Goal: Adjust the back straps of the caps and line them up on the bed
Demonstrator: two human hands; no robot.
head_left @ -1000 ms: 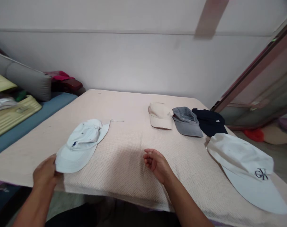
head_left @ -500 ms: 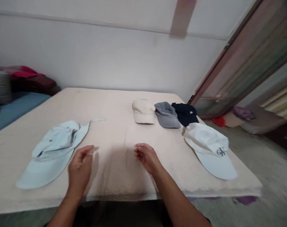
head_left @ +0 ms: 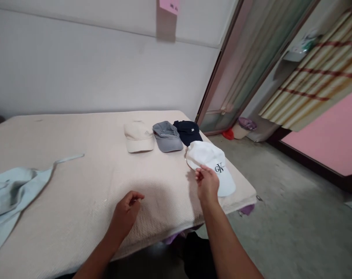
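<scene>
My right hand (head_left: 207, 183) is pinched on the near edge of a white cap (head_left: 210, 162) with a dark logo, which lies at the table's right corner. My left hand (head_left: 126, 212) hovers over the cream table cover (head_left: 91, 182) with fingers loosely curled and nothing in it. A pale blue cap (head_left: 10, 197) with a loose strap lies at the far left, apart from both hands. Behind the white cap sit a beige cap (head_left: 138, 137), a grey cap (head_left: 167, 136) and a dark navy cap (head_left: 188, 131) in a row.
A white wall runs behind the table. To the right are a sliding door frame (head_left: 219, 77), a bare concrete floor (head_left: 294, 217), a striped curtain (head_left: 315, 69) and small red and purple items (head_left: 236, 130) on the floor.
The view has swung right. My right hand reached right and took hold of the white cap. My left hand left the blue cap and moved toward the middle of the table.
</scene>
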